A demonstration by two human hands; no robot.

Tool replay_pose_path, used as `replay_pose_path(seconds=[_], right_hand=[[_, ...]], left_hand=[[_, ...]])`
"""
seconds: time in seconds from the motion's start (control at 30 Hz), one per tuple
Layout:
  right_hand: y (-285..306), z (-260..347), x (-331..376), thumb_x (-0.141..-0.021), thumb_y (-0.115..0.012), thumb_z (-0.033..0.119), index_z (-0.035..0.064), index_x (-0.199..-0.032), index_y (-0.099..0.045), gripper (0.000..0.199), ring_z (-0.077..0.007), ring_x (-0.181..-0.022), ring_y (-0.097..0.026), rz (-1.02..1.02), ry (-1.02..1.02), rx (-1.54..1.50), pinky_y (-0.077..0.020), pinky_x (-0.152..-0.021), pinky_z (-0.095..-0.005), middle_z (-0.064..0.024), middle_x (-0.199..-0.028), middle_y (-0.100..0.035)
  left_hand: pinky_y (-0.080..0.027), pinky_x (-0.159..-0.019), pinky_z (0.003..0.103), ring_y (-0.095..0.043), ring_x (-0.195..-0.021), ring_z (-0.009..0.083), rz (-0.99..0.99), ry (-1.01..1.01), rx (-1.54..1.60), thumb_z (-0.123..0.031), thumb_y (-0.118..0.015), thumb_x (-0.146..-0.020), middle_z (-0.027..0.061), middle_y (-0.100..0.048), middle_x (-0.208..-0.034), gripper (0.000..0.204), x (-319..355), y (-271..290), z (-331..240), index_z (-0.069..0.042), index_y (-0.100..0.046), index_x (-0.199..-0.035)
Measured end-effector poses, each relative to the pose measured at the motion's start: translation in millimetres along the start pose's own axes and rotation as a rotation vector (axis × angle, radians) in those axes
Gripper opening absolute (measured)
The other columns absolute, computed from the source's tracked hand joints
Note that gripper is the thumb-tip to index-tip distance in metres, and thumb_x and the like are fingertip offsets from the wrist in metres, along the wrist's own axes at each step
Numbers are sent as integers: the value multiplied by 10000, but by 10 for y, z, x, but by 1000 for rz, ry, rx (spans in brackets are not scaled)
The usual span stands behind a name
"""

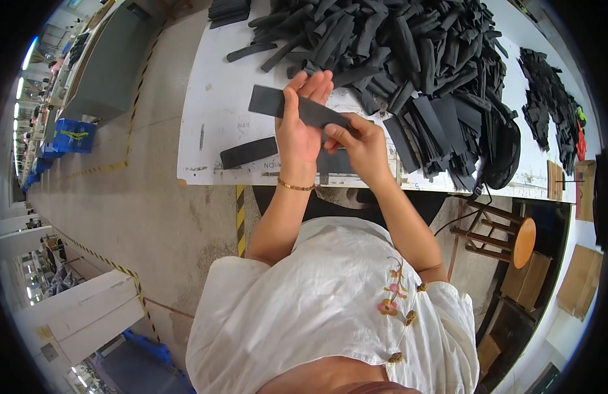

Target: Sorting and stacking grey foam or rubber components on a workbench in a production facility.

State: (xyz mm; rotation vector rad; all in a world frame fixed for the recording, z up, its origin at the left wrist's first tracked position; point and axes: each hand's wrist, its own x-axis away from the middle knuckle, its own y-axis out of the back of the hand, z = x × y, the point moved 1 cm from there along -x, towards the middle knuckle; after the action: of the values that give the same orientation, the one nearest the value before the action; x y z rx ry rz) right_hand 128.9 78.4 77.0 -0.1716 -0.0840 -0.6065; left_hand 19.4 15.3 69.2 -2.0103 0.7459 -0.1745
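- Holding one black strip (297, 109) above the bench (212, 111): left hand (298, 131) clasps its middle, right hand (360, 141) pinches its right end.
- Step in hand appears to be inspection or peeling.
- Next move likely calls for a firm pinch, with the pile (396, 52) just beyond.

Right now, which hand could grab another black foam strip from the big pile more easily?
Probably the right hand: it is nearer the big pile of black foam strips and only pinches the held flat black foam strip's end, while the left hand supports it.

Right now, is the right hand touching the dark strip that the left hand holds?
Touching: the head view shows right hand fingers pinching the dark strip beside the left hand.
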Motion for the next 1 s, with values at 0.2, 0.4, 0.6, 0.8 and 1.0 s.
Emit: replay_pose_path(seconds=[0.2, 0.4, 0.6, 0.8, 1.0], right_hand=[[357, -48, -59, -648, -499, -222, 33, -1039, -708, 511, -221, -886, -658, -214, 861, 663, -514, -764, -269, -104, -1028, -659], [544, -239, -70, -907, -597, 1, -3, -1190, -624, 285, -142, -956, -609, -83, 380, 110, -497, -815, -279, -68, -1129, -649], [500, -408, -99, -890, -695, 122, -37, -1018, -660, 207, -75, -730, -584, -67, 6, -85, -498, -658, -235, -13, -832, -652], [427, -310, 15, -869, -699, 88, -19, -921, -689, 120, -59, -651, -553, -173, 17, 247, -461, -566, -224, -4, -735, -641], [413, -429, 235, -831, -721, 71, -31, -931, -698, 145, -80, -656, -583, -289, 33, 466, -483, -609, -243, -57, -737, -677]], left_hand=[[-527, -841, 379, -624, -934, 213, -325, 319, -85, -358, -656, -920, 97, -651, -1001, 372, 201, 415, -4, -44, -588, -1107], [-576, -746, 353, -665, -810, 201, -311, 253, -213, -100, -677, -900, 78, -676, -913, 117, 255, 458, -51, -15, -649, -974], [-590, -704, 360, -671, -757, 195, -264, 172, -266, -105, -667, -903, 107, -681, -891, 148, 297, 357, -36, 22, -658, -978], [-536, -589, 244, -616, -686, 83, -274, 105, -588, -187, -655, -922, 53, -672, -829, 237, 267, 501, -134, 32, -706, -996], [-490, -494, 208, -491, -569, 22, -321, 53, -978, -207, -668, -918, -20, -595, -659, 241, 665, 592, 23, 17, -714, -992]])
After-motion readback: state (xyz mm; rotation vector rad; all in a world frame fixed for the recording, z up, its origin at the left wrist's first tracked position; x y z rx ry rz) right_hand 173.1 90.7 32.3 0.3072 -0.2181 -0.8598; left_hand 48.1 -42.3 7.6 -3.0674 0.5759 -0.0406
